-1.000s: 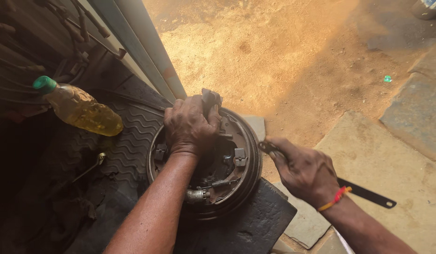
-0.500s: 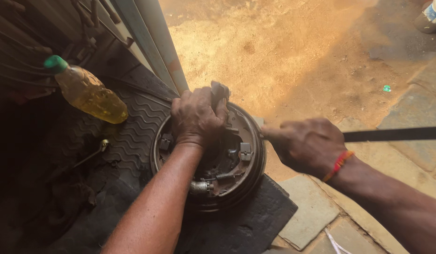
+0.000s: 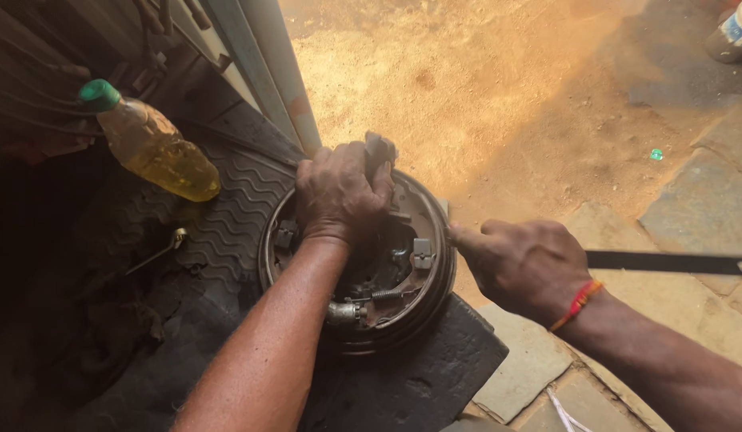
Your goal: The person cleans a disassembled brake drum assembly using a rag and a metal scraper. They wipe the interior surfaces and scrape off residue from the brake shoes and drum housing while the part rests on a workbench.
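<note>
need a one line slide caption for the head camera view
Left hand grips the top of a round rusty metal brake drum assembly on a black rubber mat while the right hand holds a flat dark metal bar.

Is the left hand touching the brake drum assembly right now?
Touching. The head view shows the left hand clamped over the top of the brake drum assembly.

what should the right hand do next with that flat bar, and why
Probably ease the flat bar's tip in against the rim of the brake assembly. The right hand grips the bar level and sits right beside the drum's edge, while the left hand presses down on the top of the assembly, bracing it on the rubber mat. The tip itself is hidden, so contact is uncertain.
</note>
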